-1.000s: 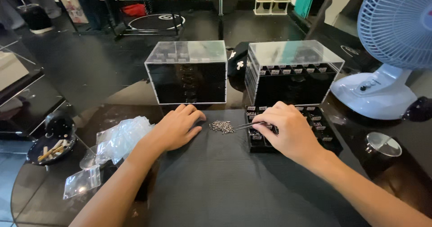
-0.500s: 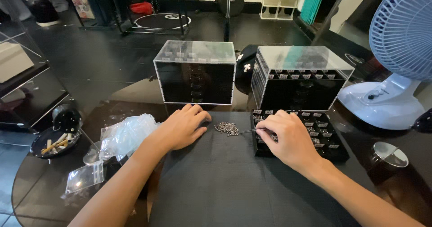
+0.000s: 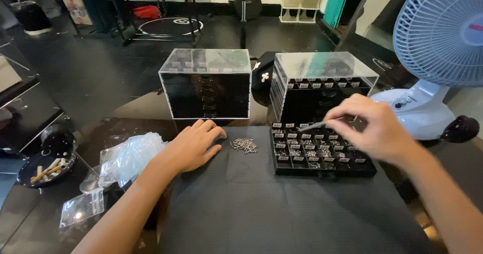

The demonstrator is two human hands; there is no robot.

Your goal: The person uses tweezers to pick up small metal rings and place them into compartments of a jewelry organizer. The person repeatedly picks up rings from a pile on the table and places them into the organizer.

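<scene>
Here the sorting tray (image 3: 322,148) is lying on the right of the black mat (image 3: 261,203), long side running left to right.
The right hand (image 3: 372,128) is hovering over its far edge, pinching tweezers (image 3: 314,126) that are pointing left; the left hand (image 3: 193,146) is lying flat and open on the mat, just left of the little pile of metal beads (image 3: 243,145).

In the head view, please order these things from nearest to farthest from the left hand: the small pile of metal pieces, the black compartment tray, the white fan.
From the left hand:
1. Pile of metal pieces, on the black mat just right of the fingertips.
2. Black compartment tray, farther right, under the right hand.
3. White fan, at the far right edge.
</scene>
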